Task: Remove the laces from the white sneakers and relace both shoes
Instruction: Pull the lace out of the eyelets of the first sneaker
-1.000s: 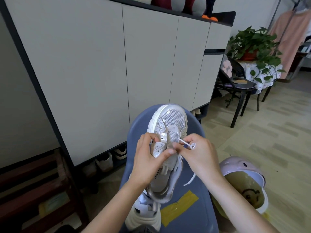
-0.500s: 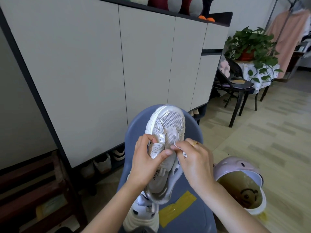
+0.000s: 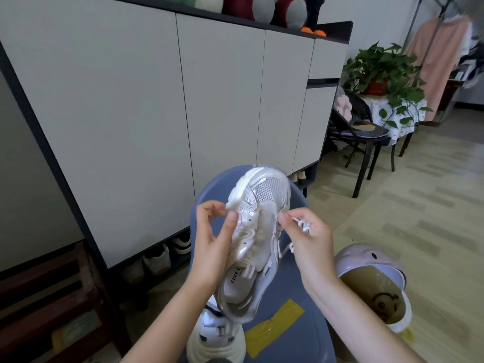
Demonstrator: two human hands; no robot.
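A white mesh sneaker (image 3: pixel 258 218) is held up over a blue chair, toe pointing away and opening towards me. My left hand (image 3: pixel 213 241) grips its left side, thumb on the upper. My right hand (image 3: pixel 305 237) is at the shoe's right edge and pinches the white lace (image 3: pixel 301 226), which bunches over its fingers and trails down beside the shoe. The eyelet area looks mostly free of lace. A second white sneaker (image 3: pixel 216 339) stands on the chair seat below, partly hidden by my forearm.
The blue chair (image 3: pixel 293 336) carries a yellow tape patch. A pink lidded bin (image 3: pixel 372 281) stands open at the right. A tall grey cabinet (image 3: pixel 157 113) with shoes under it fills the left. A black chair (image 3: pixel 358 132) and a potted plant stand at the back right.
My right hand has moved from the middle of the shoe's tongue out to its right edge, drawing the lace with it. My left thumb has shifted onto the shoe's left side.
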